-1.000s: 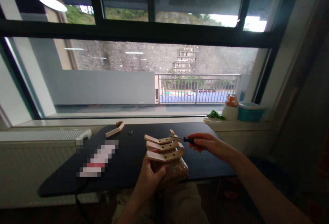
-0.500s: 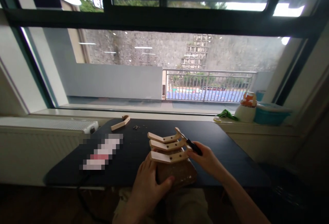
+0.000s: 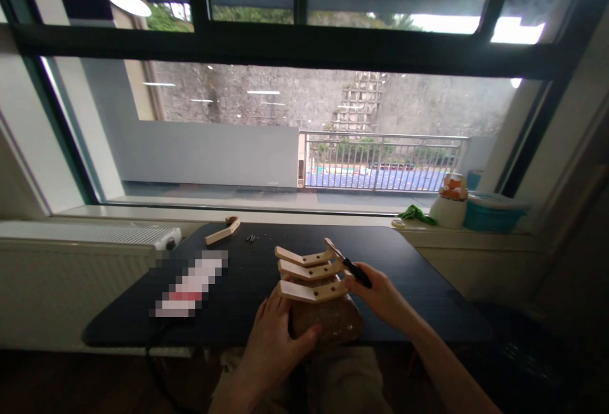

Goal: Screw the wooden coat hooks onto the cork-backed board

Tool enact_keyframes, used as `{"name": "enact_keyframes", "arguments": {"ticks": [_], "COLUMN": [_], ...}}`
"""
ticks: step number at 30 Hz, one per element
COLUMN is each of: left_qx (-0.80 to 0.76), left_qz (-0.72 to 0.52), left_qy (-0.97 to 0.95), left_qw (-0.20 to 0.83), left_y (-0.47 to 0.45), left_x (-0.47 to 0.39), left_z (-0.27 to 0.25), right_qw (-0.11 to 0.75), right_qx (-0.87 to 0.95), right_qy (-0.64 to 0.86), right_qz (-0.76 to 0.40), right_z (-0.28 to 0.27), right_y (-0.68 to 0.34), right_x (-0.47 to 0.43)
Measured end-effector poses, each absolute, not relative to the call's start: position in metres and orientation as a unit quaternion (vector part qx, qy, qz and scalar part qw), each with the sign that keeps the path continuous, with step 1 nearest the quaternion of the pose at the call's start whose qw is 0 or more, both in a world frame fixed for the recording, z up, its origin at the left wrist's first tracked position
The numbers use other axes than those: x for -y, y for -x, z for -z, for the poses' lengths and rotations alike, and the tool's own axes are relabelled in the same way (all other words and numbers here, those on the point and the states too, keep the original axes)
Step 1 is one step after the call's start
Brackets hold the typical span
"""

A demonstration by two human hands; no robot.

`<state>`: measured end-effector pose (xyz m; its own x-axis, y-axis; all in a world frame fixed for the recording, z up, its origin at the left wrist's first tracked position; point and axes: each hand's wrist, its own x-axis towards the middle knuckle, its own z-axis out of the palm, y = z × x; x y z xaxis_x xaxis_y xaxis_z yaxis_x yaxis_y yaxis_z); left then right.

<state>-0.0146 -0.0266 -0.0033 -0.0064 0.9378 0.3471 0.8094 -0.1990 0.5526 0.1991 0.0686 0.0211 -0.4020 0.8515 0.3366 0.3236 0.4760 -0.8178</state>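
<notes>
Three bent wooden pieces [image 3: 314, 290], pale and with dark holes, stand side by side across a shiny brown block [image 3: 326, 322] at the table's near edge. My left hand [image 3: 280, 331] grips the block's left side, its thumb along the front and its fingers by the nearest wooden piece. In my right hand [image 3: 378, 290] is a black-handled screwdriver [image 3: 356, 272], tilted with its shaft up and left along the right ends of the wooden pieces. Its tip is too small to make out. My right fingers are close by the nearest piece's right end.
On the dark table [image 3: 380, 243] lie another bent wooden piece [image 3: 223, 231], some small metal parts [image 3: 250, 238] and a blurred-out white and red item [image 3: 193, 284]. A radiator [image 3: 80, 274] stands left. The windowsill holds a green cloth [image 3: 416, 213], a white container [image 3: 450, 208] and a teal box [image 3: 492, 212].
The view has tilted slightly, so everything sits a little lower. Both hands, the screwdriver and the wooden pieces keep nearly the same places.
</notes>
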Motion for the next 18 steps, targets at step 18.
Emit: {"name": "enact_keyframes", "arguments": {"ticks": [18], "left_qx": [-0.649], "left_qz": [-0.343], "left_qy": [-0.676], "left_qw": [0.07], "left_y": [0.057], "left_x": [0.032], "left_z": [-0.024], "right_qw": [0.507], "right_qx": [0.637], "right_qy": [0.462], "right_qz": [-0.352], "right_z": [0.005], "right_y": [-0.234], "right_x": [-0.084]}}
